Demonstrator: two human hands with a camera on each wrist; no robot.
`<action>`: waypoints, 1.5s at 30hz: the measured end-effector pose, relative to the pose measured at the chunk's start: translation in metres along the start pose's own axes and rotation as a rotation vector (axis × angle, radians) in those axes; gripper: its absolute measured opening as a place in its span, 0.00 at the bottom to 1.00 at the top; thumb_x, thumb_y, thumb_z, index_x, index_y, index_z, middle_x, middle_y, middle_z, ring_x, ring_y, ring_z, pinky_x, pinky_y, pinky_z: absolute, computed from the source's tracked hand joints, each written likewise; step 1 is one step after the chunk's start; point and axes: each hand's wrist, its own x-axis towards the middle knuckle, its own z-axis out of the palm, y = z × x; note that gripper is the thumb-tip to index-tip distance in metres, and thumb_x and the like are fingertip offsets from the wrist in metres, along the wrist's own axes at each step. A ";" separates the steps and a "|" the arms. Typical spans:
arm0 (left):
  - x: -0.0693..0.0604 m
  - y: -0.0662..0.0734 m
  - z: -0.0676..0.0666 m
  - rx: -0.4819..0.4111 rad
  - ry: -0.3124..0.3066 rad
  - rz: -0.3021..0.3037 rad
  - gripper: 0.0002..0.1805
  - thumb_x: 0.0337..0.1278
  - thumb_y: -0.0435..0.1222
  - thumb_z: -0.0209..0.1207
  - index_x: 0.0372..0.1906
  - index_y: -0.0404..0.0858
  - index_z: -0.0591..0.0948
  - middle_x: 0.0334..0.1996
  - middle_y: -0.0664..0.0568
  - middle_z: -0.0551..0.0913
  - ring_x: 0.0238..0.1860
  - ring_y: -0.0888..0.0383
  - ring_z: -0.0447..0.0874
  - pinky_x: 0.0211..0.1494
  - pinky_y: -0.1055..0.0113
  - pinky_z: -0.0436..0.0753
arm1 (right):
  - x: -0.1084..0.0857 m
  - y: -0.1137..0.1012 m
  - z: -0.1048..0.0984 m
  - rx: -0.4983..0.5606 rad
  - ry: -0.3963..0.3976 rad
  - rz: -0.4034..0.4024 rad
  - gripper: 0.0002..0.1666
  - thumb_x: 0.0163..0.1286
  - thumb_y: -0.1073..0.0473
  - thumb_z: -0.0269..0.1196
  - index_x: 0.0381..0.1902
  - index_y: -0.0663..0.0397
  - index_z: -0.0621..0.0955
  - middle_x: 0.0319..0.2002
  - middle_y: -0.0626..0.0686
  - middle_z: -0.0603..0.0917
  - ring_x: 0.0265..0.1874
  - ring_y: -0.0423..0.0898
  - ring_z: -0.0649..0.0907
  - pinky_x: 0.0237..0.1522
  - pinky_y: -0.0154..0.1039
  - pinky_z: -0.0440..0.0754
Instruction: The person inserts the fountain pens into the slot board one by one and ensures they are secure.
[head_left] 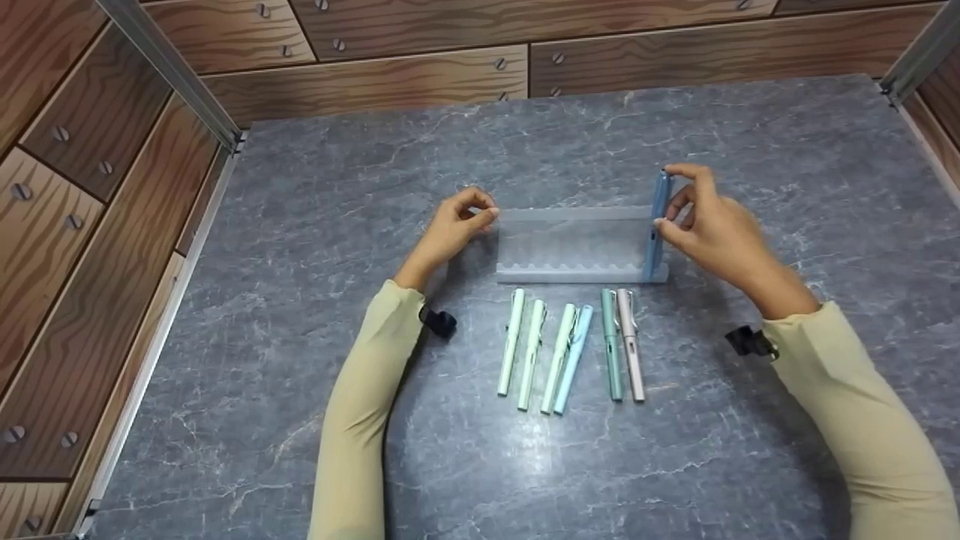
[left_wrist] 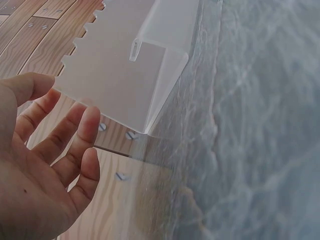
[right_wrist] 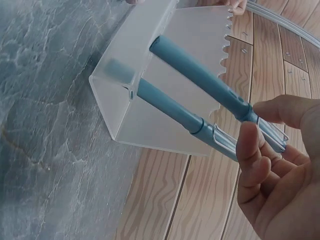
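A frosted clear pen stand (head_left: 574, 236) with a notched edge stands on the table. At its upper left corner, my left hand (head_left: 454, 225) pinches the panel between thumb and forefinger. My right hand (head_left: 720, 229) holds a blue pen (right_wrist: 200, 77) near its clip end, at the stand's right end. A second blue pen (right_wrist: 167, 105) leans in the stand beside it, its lower end behind the frosted front lip. From the head view the two blue pens overlap and cannot be told apart.
In front of the stand lie light green pens (head_left: 531, 356), a light blue pen (head_left: 574, 360), a dark green pen (head_left: 611, 345) and a pinkish-grey pen (head_left: 631, 345). Wood-patterned panels (head_left: 420, 79) border the grey marbled table (head_left: 337, 187) at the back and sides.
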 end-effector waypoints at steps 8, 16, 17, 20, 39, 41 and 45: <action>-0.002 0.001 -0.002 0.001 -0.005 -0.016 0.07 0.64 0.34 0.58 0.40 0.34 0.78 0.41 0.46 0.80 0.41 0.36 0.82 0.48 0.50 0.84 | 0.007 -0.004 0.008 -0.046 0.078 -0.004 0.36 0.68 0.60 0.61 0.68 0.51 0.58 0.36 0.55 0.83 0.18 0.41 0.74 0.15 0.34 0.65; -0.002 0.000 -0.004 0.009 0.004 -0.011 0.07 0.63 0.34 0.58 0.40 0.33 0.78 0.41 0.47 0.81 0.40 0.36 0.82 0.47 0.51 0.85 | 0.010 -0.003 0.016 -0.080 0.096 -0.011 0.35 0.67 0.61 0.62 0.67 0.50 0.59 0.34 0.55 0.84 0.15 0.42 0.69 0.15 0.35 0.62; -0.002 0.000 -0.004 0.008 0.006 -0.011 0.07 0.63 0.34 0.58 0.40 0.33 0.78 0.40 0.47 0.81 0.40 0.37 0.82 0.47 0.51 0.85 | 0.010 -0.003 0.017 -0.089 0.096 -0.011 0.35 0.66 0.61 0.63 0.67 0.51 0.60 0.34 0.55 0.84 0.15 0.43 0.69 0.15 0.36 0.62; -0.001 0.000 -0.004 0.005 0.009 -0.008 0.07 0.63 0.34 0.58 0.40 0.33 0.78 0.40 0.47 0.81 0.40 0.36 0.82 0.48 0.50 0.85 | 0.012 -0.004 0.019 -0.104 0.095 -0.002 0.35 0.65 0.61 0.63 0.66 0.51 0.61 0.34 0.55 0.84 0.16 0.46 0.71 0.16 0.37 0.63; -0.002 0.003 -0.003 0.011 0.001 0.013 0.07 0.63 0.33 0.58 0.39 0.32 0.78 0.37 0.50 0.81 0.39 0.37 0.82 0.48 0.50 0.84 | 0.012 -0.002 0.025 -0.166 0.035 -0.006 0.35 0.65 0.59 0.62 0.68 0.53 0.63 0.33 0.56 0.83 0.18 0.49 0.74 0.16 0.37 0.63; -0.002 0.003 -0.002 0.000 0.005 0.009 0.06 0.63 0.33 0.59 0.38 0.31 0.78 0.36 0.51 0.81 0.39 0.38 0.82 0.48 0.51 0.85 | 0.012 -0.001 0.024 -0.169 0.032 0.000 0.36 0.65 0.59 0.62 0.69 0.53 0.63 0.32 0.55 0.82 0.18 0.49 0.73 0.16 0.38 0.63; -0.001 0.003 0.000 -0.017 0.003 0.001 0.07 0.63 0.32 0.59 0.39 0.31 0.78 0.37 0.51 0.80 0.41 0.37 0.82 0.49 0.49 0.84 | 0.013 0.001 0.023 -0.180 0.025 0.021 0.36 0.65 0.57 0.63 0.69 0.53 0.64 0.31 0.55 0.80 0.19 0.49 0.73 0.18 0.39 0.65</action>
